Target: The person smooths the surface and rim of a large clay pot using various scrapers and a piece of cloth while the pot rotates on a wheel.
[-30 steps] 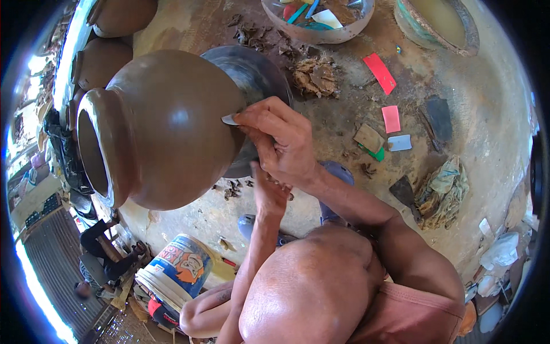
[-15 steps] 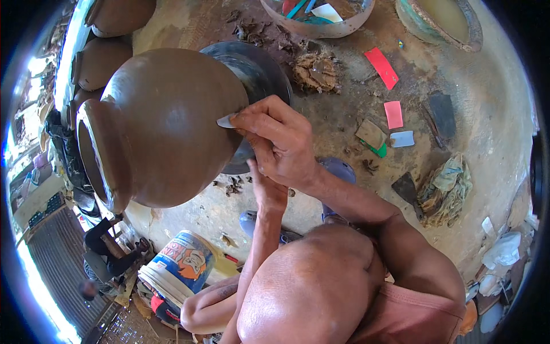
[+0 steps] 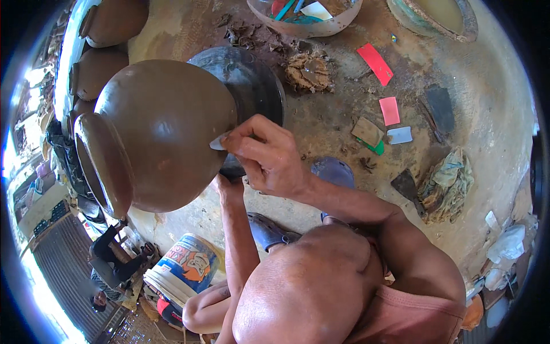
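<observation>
Right hand [image 3: 268, 157] of the person pinches a small whitish scraper [image 3: 217, 143] between thumb and fingers, its edge against the wall of a large brown clay pot [image 3: 163, 132]. Left hand [image 3: 230, 188] is at the pot's lower side, partly hidden; whether its fingers are spread or closed cannot be told. The pot is left of the hands, mouth toward the left of the view, base end at a dark round disc [image 3: 260, 80]. The floor [image 3: 487, 86] is worn and stained, with dark clay scraps [image 3: 246, 35] and a brown clay lump [image 3: 309, 71] beyond the disc. To the right lie a red strip [image 3: 375, 64], a pink piece [image 3: 389, 110], a pale piece [image 3: 400, 135] and a crumpled cloth [image 3: 450, 183]. A corrugated sheet wall [image 3: 63, 269] stands at lower left, near another person [image 3: 114, 258]. Containers: a basin [image 3: 315, 28] at the upper edge holds coloured tools and a white piece; a round tub [image 3: 471, 28] holds cloudy liquid; contents of the printed bucket [image 3: 195, 264] cannot be made out. Two further brown pots [image 3: 100, 74] are at upper left, interiors not visible.
</observation>
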`<state>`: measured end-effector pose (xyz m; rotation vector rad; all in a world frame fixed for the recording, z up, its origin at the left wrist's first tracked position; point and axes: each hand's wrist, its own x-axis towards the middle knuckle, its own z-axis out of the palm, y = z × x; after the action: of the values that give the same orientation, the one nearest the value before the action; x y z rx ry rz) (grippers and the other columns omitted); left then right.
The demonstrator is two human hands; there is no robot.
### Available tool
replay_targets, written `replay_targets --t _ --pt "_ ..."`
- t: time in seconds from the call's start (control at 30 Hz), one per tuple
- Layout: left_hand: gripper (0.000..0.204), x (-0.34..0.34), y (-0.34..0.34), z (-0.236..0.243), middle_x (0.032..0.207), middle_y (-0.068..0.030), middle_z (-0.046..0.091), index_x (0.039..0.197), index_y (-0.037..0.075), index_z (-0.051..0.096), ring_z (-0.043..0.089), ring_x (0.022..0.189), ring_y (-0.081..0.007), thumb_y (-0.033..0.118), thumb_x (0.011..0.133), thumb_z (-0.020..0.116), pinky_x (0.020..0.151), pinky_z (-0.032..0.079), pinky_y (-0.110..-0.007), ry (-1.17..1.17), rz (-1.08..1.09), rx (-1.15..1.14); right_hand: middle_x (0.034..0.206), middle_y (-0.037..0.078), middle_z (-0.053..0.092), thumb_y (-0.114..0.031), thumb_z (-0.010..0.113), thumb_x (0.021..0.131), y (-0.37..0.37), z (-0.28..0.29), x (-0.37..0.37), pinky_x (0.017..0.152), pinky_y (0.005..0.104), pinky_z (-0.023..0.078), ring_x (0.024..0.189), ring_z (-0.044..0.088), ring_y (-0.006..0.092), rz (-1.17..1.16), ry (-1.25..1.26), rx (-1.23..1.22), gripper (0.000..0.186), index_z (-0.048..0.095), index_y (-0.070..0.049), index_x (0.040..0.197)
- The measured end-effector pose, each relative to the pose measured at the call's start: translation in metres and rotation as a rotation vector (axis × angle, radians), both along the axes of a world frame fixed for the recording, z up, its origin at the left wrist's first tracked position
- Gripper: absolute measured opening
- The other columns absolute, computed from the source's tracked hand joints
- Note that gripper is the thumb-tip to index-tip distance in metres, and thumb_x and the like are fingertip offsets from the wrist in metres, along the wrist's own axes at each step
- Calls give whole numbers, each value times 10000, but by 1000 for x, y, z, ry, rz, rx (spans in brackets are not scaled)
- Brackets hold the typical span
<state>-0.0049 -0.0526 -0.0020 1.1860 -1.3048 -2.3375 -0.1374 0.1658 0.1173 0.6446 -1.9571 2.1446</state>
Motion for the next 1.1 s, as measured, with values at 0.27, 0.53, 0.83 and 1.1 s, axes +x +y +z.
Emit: replay_targets --t 0.27,0.53,0.83,1.1 --pt "552 -8 -29 4 1419 -89 560 1426 113 518 546 1310 -250 461 999 558 1070 485 -438 -43 -51 -145 881 135 669 104 690 800 10 -6 -25 656 358 532 758 664 270 -100 35 -1 204 724 -6 968" --pt "549 3 -30 4 1429 -92 553 1433 113 511 540 1315 -251 450 1002 554 1080 477 -440 -73 -41 -176 870 135 637 34 694 844 -19 0 -76 692 401 530 786 647 332 -110 91 -105 135 695 -30 963" --pt "546 4 -17 -7 1441 -95 545 1442 112 504 534 1322 -253 437 1005 550 1092 469 -441 -85 -75 -194 929 116 669 98 697 716 3 -3 -3 653 372 550 790 669 283 -63 176 24 320 728 -42 1002" --pt "525 40 -51 -15 1434 -86 554 1428 113 516 542 1312 -256 412 999 558 1084 474 -447 -260 -247 -699 897 140 705 67 691 830 -13 -18 -63 684 351 559 799 701 265 -135 -16 -6 177 715 -2 991"
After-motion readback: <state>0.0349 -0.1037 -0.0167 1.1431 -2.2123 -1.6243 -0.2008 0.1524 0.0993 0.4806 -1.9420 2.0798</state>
